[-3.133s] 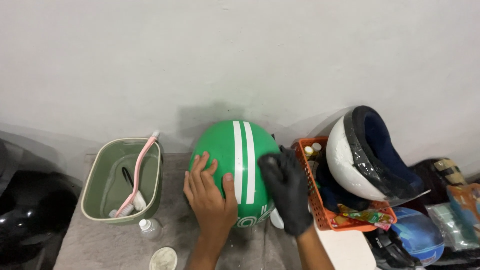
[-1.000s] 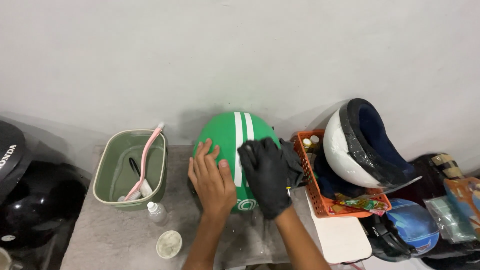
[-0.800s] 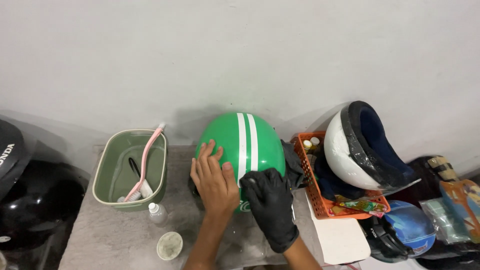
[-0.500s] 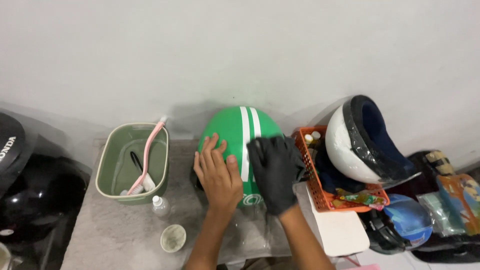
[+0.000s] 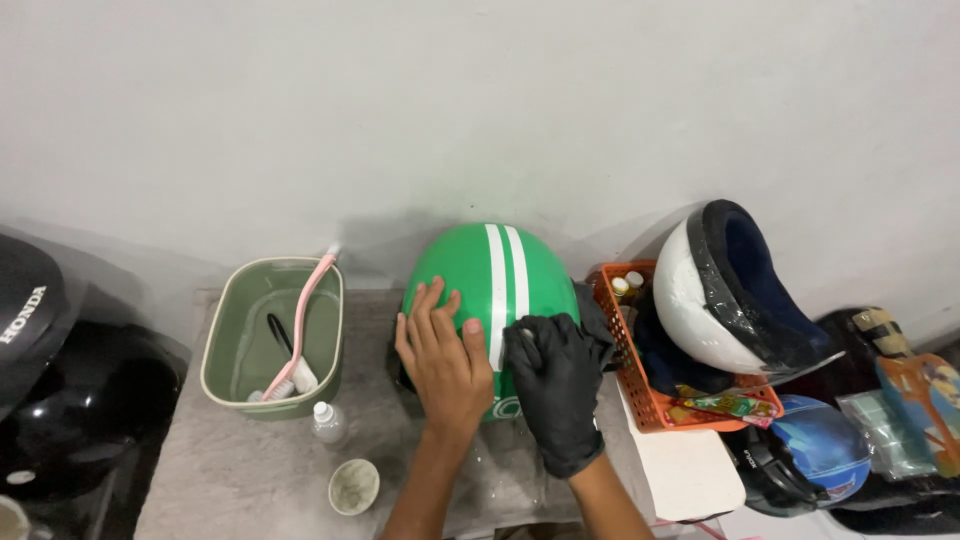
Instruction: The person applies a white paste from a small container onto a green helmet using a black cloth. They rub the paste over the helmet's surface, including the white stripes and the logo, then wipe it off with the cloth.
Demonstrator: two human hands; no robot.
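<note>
A green helmet [image 5: 470, 270] with two white stripes stands dome-up on a grey table [image 5: 240, 470] against the wall. My bare left hand [image 5: 443, 355] lies flat on its near left side, fingers spread. In a black glove, my right hand [image 5: 556, 385] presses on the helmet's near right side, just right of the stripes. A dark cloth [image 5: 592, 318] shows at the glove's far edge; whether the fingers grip it I cannot tell.
A green basin [image 5: 240, 355] with a pink brush [image 5: 300, 320] sits left of the helmet. A small bottle [image 5: 327, 422] and a small round cup [image 5: 354, 486] stand near it. An orange basket [image 5: 640, 385] and a white helmet [image 5: 700, 295] are right; black helmets [image 5: 70, 400] far left.
My gloved right hand has moved over the helmet's near right side, down and back up. My left hand has stayed flat on the helmet. The camera view shifted slightly.
</note>
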